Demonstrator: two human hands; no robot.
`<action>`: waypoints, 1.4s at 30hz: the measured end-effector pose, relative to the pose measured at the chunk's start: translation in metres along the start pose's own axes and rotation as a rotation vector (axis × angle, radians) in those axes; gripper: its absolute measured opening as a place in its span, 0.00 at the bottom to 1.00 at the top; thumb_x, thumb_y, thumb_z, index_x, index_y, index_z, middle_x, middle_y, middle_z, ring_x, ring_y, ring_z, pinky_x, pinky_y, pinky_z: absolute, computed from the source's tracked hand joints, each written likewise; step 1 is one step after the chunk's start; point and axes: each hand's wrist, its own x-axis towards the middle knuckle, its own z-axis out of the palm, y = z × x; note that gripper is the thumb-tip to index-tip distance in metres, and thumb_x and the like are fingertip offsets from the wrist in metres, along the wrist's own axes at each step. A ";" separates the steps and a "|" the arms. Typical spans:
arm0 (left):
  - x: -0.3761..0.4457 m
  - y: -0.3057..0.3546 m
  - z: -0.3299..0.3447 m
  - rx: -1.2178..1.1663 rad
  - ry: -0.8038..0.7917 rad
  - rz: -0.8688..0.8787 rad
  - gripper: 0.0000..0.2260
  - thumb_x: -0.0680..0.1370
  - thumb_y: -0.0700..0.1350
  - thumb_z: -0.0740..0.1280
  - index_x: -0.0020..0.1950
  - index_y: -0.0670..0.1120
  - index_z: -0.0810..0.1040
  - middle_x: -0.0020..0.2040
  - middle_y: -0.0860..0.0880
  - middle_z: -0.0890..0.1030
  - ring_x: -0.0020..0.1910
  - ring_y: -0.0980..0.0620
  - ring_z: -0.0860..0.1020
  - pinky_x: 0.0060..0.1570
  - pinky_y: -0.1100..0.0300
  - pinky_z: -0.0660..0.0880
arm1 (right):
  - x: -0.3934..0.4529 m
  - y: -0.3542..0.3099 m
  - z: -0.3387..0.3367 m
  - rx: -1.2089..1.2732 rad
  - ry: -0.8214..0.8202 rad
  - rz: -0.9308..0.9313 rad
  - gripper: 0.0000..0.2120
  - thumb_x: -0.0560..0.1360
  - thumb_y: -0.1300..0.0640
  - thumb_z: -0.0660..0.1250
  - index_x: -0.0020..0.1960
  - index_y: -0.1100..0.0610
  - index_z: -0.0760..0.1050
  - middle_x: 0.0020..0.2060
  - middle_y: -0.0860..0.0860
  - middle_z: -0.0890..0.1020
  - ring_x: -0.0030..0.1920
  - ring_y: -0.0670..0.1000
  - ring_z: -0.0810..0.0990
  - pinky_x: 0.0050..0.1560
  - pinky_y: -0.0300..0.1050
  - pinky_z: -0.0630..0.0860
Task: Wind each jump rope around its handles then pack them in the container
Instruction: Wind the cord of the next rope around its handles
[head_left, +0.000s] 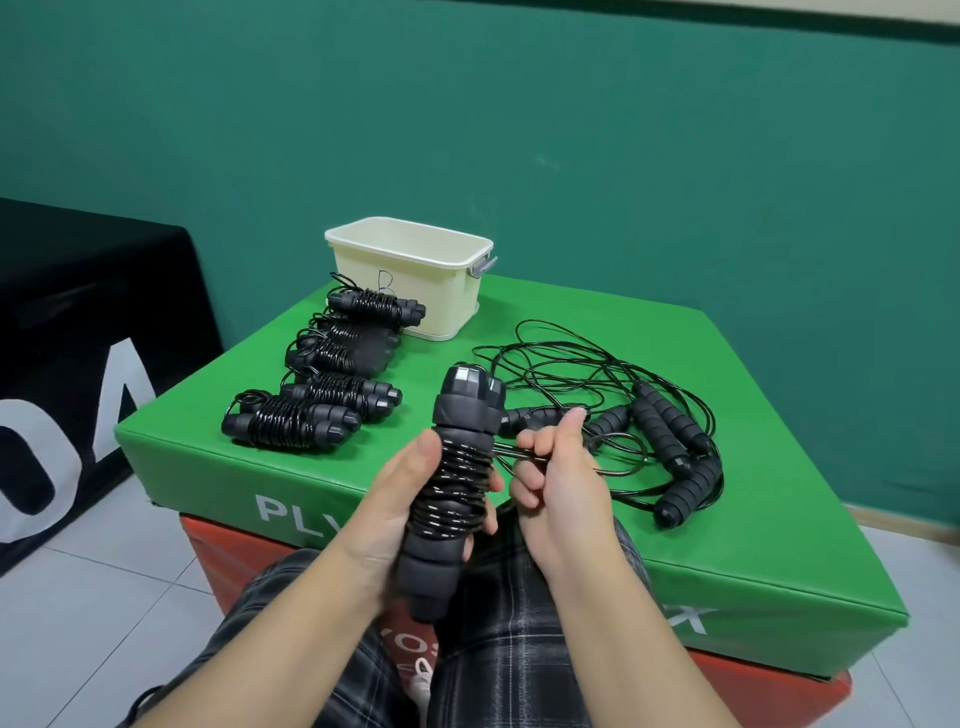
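Green padded box top against teal wall. Left hand wrapped around paired handles, steadying; right hand pinching cord taut for winding. Wound ropes along left edge beside cream container at far edge; loose ropes toward right edge.

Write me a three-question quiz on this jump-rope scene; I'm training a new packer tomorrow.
1. True or false: the cream container already holds wound ropes.
2. Which hand grips the paired handles being wound? A) left hand B) right hand
3. Fill in: the wound bundles lie on the green block to the ____ of the loose ropes.

Key: 1 false, nothing shows inside it as far as visible; 2 A, while the right pinches the cord; 3 left.
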 end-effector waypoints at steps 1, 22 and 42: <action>0.001 0.000 0.001 0.042 0.056 0.015 0.37 0.56 0.65 0.77 0.51 0.39 0.75 0.37 0.41 0.80 0.27 0.47 0.77 0.21 0.64 0.72 | -0.001 0.001 -0.001 -0.001 -0.024 -0.031 0.23 0.81 0.44 0.53 0.32 0.57 0.64 0.27 0.50 0.74 0.21 0.44 0.61 0.18 0.35 0.57; 0.014 -0.028 0.008 0.872 0.268 0.111 0.37 0.53 0.75 0.67 0.55 0.57 0.71 0.47 0.66 0.79 0.49 0.68 0.76 0.47 0.75 0.69 | -0.002 0.014 -0.016 -0.158 -0.086 -0.301 0.35 0.52 0.36 0.80 0.31 0.56 0.59 0.38 0.56 0.68 0.42 0.54 0.66 0.45 0.52 0.66; -0.003 -0.015 0.025 1.382 0.414 0.167 0.42 0.60 0.75 0.53 0.73 0.63 0.59 0.44 0.50 0.82 0.46 0.49 0.78 0.42 0.58 0.68 | -0.009 0.002 -0.012 -0.140 -0.196 -0.132 0.06 0.61 0.58 0.79 0.34 0.51 0.83 0.35 0.51 0.83 0.38 0.51 0.80 0.47 0.50 0.78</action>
